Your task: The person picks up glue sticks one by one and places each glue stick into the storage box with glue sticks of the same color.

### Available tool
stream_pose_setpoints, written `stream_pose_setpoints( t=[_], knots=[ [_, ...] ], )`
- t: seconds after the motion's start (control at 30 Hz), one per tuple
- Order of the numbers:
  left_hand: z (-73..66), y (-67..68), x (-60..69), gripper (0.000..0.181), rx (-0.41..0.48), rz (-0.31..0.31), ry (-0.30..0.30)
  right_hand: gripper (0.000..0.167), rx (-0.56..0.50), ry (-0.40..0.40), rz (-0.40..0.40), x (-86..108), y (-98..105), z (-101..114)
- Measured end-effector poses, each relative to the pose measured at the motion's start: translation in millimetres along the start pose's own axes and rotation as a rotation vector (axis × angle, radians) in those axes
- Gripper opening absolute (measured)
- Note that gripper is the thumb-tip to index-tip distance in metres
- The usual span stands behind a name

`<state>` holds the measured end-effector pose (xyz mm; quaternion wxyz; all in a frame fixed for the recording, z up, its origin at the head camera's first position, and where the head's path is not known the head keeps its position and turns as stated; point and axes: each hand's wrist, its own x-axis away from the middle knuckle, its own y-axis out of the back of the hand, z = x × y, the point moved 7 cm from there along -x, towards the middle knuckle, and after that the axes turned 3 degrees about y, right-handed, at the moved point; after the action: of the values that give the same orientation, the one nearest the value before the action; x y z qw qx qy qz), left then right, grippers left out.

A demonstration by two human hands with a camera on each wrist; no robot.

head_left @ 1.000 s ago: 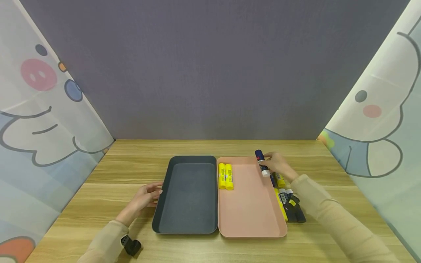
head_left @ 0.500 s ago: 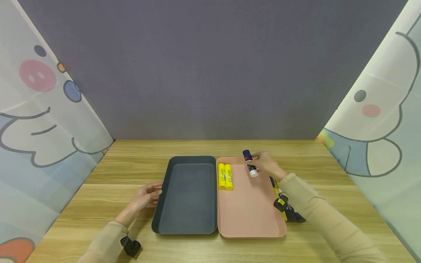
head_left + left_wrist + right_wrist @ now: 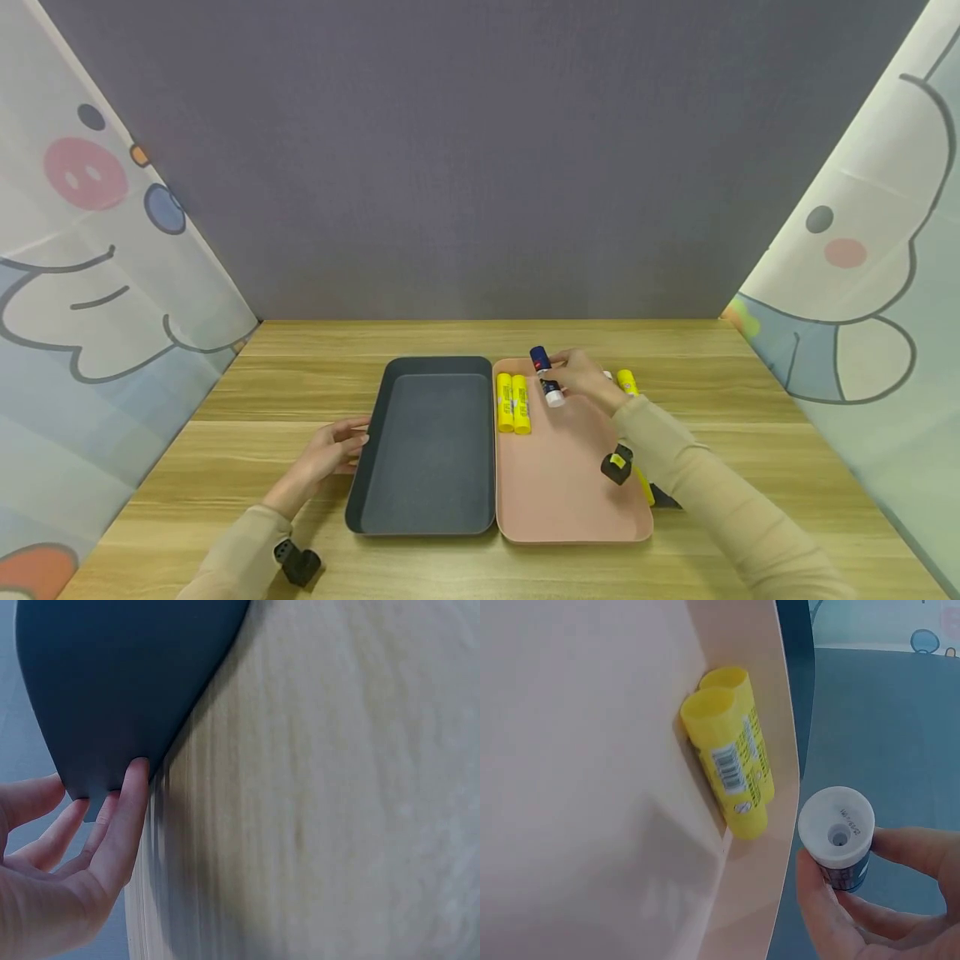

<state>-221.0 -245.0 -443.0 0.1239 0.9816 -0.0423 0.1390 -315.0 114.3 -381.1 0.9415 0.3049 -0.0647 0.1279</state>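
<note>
A dark blue glue stick (image 3: 542, 360) with a white end is pinched between the thumb and fingers of my right hand (image 3: 576, 372). It is held tilted above the far part of the pink tray (image 3: 570, 517). In the right wrist view the glue stick's white base (image 3: 837, 825) faces the camera. Two yellow glue sticks (image 3: 513, 403) lie side by side along that tray's left wall, just left of the held one. My left hand (image 3: 327, 454) touches the left side of the dark grey tray (image 3: 423, 450); its fingertips (image 3: 136, 766) rest against the outer wall.
The two trays stand edge to edge on the wooden table (image 3: 315, 375). Right of the pink tray lie more glue sticks, including a yellow one (image 3: 627, 382), mostly hidden by the right forearm. A grey panel (image 3: 480, 167) rises behind the table.
My right hand has carried the dark blue glue stick leftward from the pink tray's right edge toward the two yellow ones. The left hand and both trays have stayed put.
</note>
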Motion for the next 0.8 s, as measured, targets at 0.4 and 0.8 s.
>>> stream_pose_setpoints(
  t=[0.4,0.8],
  knots=[
    [0.8,-0.5,-0.5,0.045,0.003,0.013,-0.004,0.042,0.019,-0.056,0.006,3.1,-15.8,9.0],
    [-0.4,-1.3,0.1,0.045,0.006,0.028,-0.008,0.041,-0.163,-0.013,0.106,-2.9,-42.8,26.6]
  ],
)
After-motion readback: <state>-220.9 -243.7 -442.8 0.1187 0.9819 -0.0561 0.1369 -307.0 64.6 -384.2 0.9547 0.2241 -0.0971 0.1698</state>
